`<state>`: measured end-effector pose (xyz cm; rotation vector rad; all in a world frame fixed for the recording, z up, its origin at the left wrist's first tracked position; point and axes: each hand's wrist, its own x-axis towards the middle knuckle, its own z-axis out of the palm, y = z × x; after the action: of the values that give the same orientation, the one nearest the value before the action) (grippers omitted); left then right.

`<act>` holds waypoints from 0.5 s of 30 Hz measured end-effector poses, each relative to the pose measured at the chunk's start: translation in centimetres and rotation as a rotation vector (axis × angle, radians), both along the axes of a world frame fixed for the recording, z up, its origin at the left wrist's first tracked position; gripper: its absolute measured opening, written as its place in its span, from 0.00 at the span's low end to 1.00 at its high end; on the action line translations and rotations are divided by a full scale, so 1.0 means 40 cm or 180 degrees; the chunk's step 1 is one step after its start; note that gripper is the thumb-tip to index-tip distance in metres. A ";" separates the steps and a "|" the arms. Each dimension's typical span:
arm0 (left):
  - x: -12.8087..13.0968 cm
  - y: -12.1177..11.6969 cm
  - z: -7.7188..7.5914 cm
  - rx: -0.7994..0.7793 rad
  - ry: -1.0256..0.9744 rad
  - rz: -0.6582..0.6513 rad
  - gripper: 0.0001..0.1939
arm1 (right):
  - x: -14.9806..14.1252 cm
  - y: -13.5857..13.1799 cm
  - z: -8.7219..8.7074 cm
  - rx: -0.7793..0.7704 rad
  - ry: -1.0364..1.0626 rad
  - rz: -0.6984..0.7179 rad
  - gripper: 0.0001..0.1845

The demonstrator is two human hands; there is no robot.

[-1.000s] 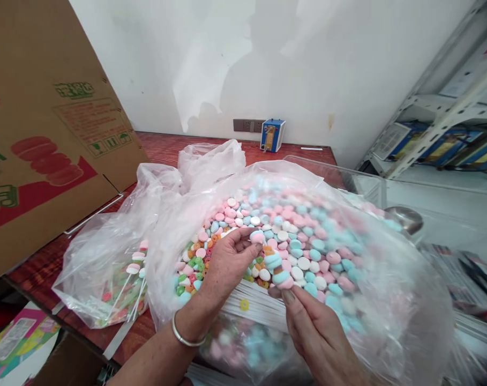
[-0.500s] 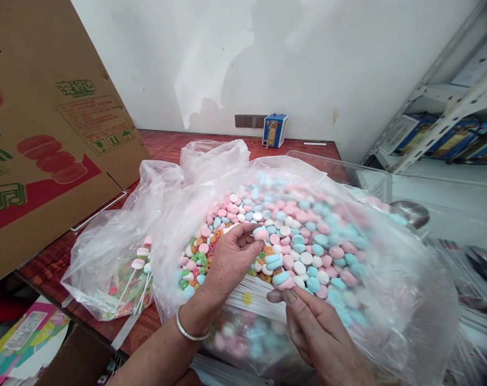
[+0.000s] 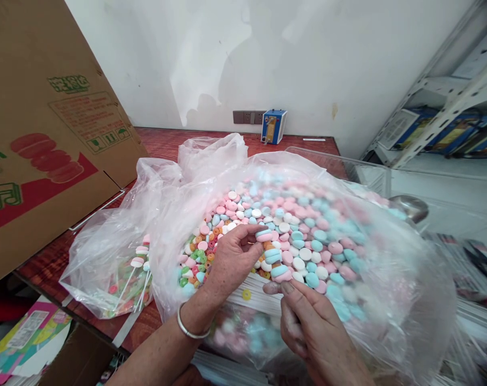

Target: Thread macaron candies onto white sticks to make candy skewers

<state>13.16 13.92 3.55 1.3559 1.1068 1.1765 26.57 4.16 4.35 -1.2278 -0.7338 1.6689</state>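
Note:
A candy skewer (image 3: 273,256) stands nearly upright before me, stacked with pink and blue marshmallow discs and orange-brown rings. The thumb and finger of my right hand (image 3: 309,316) are pinched just below its lowest disc, where the stick is mostly hidden. At its upper end, my left hand (image 3: 240,249) pinches a pink-and-blue marshmallow (image 3: 264,236). Under both hands lies a clear plastic bag (image 3: 404,316) full of loose marshmallow discs (image 3: 303,253). Coloured cereal rings (image 3: 203,257) lie to the left, and a bundle of white sticks (image 3: 259,300) with one yellow ring (image 3: 246,295) is nearest me.
Another clear bag (image 3: 86,268) with finished-looking skewers (image 3: 137,257) is at the left. A large cardboard box (image 3: 54,134) stands beyond it on the red-brown table (image 3: 163,138). A small blue device (image 3: 274,127) is by the wall; a metal bowl (image 3: 412,208) and shelving (image 3: 436,118) are right.
The marshmallow in my left fingers now sits closer in line with the skewer's top. My right hand keeps its pinch at the bottom, with the skewer a little more upright.

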 end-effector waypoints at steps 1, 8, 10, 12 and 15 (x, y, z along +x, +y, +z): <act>0.000 0.000 -0.003 -0.0016 0.0003 -0.0002 0.14 | -0.002 0.001 -0.004 0.0023 -0.0023 -0.0001 0.25; 0.011 -0.006 -0.012 -0.0334 -0.0550 -0.0017 0.14 | -0.019 0.017 -0.021 0.0481 -0.0801 0.0121 0.23; 0.014 -0.008 0.006 -0.0551 -0.1178 0.0014 0.12 | -0.025 0.020 -0.021 0.0863 -0.1580 0.0133 0.22; 0.020 -0.012 0.030 -0.0791 -0.1756 0.0076 0.12 | -0.034 0.018 -0.023 0.1279 -0.2400 0.0155 0.20; 0.033 -0.022 0.057 -0.1159 -0.2090 0.0043 0.16 | -0.052 0.011 -0.037 0.1788 -0.3547 0.0168 0.17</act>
<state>14.49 13.03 5.84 0.6095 0.7932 1.2302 24.49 4.59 2.88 -1.6485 -1.7504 0.5817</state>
